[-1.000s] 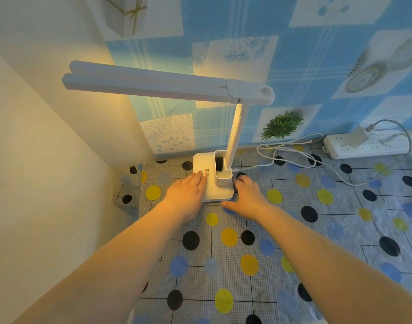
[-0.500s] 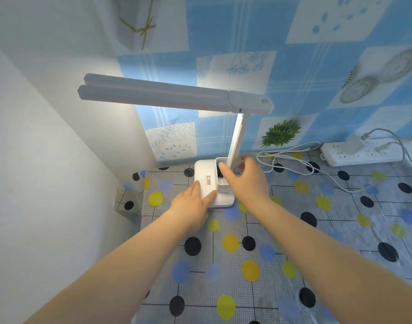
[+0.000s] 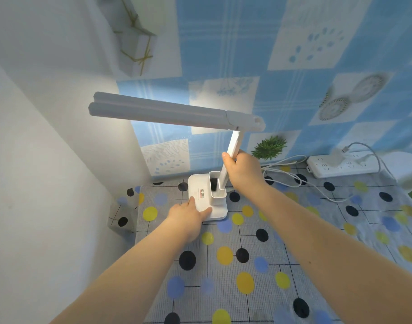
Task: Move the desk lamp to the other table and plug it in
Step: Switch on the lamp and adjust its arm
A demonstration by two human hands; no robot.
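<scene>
A: What lies under your hands?

B: The table point(image 3: 293, 265), in its spotted cloth, runs beneath both your arms into the corner of the walls.

A: And the desk lamp point(image 3: 207, 197)?

B: It stands upright on the table near that corner. Your right hand point(image 3: 243, 170) has its fingers point(image 3: 227, 157) clenched round the slanted stem, just above the base's small cup. The long lamp head reaches left, well above your left hand.

A: The left hand point(image 3: 186, 216)?

B: It lies flat, fingers point(image 3: 206, 210) spread and released, pressing on the base's front left corner.

A: The cable?

B: A white cable point(image 3: 293, 177) loops right of your right fingers towards the power strip point(image 3: 340, 166) by the wall, where a white adapter sits plugged in.
</scene>
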